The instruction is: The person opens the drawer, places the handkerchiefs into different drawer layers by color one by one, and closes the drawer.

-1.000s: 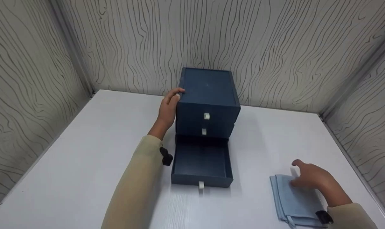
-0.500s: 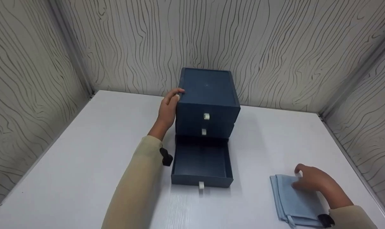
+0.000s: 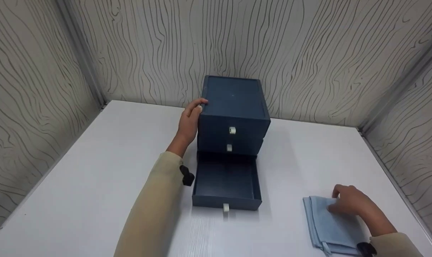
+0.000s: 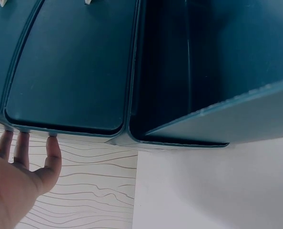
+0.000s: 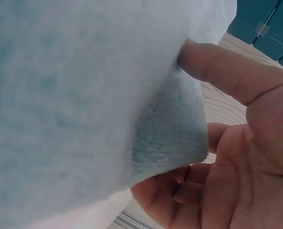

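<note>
A dark blue drawer unit (image 3: 234, 98) stands near the back wall, its bottom drawer (image 3: 212, 202) pulled out with nothing inside. The two upper drawers are in, each with a small white knob. My left hand (image 3: 188, 125) rests against the unit's left side, fingers at the top edge; in the left wrist view the fingertips (image 4: 53, 143) touch the side wall. At the right lies a folded light blue cloth (image 3: 332, 228). My right hand (image 3: 351, 203) pinches its far right edge: the right wrist view has the thumb (image 5: 213, 62) on top and curled fingers beneath.
The white table (image 3: 94, 171) carries the unit and the cloth. Behind it rises a wood-grain patterned wall (image 3: 148, 53), with similar panels at left and right. A small loop (image 3: 326, 247) hangs off the cloth's near corner.
My right hand's fingers have drawn in from stretched out to curled at the cloth's edge, the hand shifting slightly right. The left hand and drawer unit have stayed put.
</note>
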A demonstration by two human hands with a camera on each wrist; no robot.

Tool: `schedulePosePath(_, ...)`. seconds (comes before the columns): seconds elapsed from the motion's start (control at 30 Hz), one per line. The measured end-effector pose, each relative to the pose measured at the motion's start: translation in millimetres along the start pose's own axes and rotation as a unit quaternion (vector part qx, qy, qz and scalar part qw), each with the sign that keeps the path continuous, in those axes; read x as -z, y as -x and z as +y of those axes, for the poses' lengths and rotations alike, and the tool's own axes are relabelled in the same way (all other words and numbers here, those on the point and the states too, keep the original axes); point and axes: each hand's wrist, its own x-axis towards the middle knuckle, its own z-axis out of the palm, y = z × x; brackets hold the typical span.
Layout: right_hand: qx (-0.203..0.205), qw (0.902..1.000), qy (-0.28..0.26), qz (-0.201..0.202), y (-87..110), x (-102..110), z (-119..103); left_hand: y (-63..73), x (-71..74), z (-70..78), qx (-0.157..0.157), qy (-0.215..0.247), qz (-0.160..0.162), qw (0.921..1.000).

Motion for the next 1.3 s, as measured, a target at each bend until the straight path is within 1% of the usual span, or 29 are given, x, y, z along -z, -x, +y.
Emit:
schedulePosePath(0.1,0.001,1.0,-0.007,0.002,1.0,2,1,-0.2,-0.2,0.1,-0.003,0.002,0.002,1.0)
schedulePosePath(0.23,0.012,0.9994,-0.031,0.007,3.3,5,3,-0.2,-0.2,0.3,-0.001,0.004,0.008,1.0)
schedulePosePath(0.33,0.026,0.9984,-0.049,0.011,5.6,6,4,0.2,0.0,0.6,0.001,0.002,0.013,0.9999)
schedulePosePath(0.47,0.04,0.9972,-0.061,0.018,7.9,6,6,0.5,0.2,0.2,-0.006,-0.003,0.016,0.9999)
schedulePosePath(0.57,0.051,0.9963,-0.065,0.025,10.3,6,6,1.0,0.5,-0.1,-0.009,-0.004,0.015,0.9998)
schedulePosePath(0.67,0.074,0.9946,-0.066,0.034,13.2,6,2,1.5,0.7,-0.1,-0.005,-0.009,0.014,0.9998)
schedulePosePath(0.8,0.106,0.9916,-0.059,0.045,16.7,6,-3,1.6,0.7,0.2,0.002,-0.02,0.012,0.9997)
schedulePosePath(1.0,0.135,0.9886,-0.044,0.051,21.4,8,-19,1.2,0.1,-0.3,0.001,-0.02,0.01,0.9997)
schedulePosePath(1.13,0.165,0.9833,-0.033,0.069,22.9,10,-31,1.2,-0.3,0.4,-0.004,-0.018,0.012,0.9998)
schedulePosePath(1.3,0.198,0.975,-0.034,0.095,24.1,12,-47,1.7,-1.6,1.9,-0.002,-0.021,0.015,0.9997)
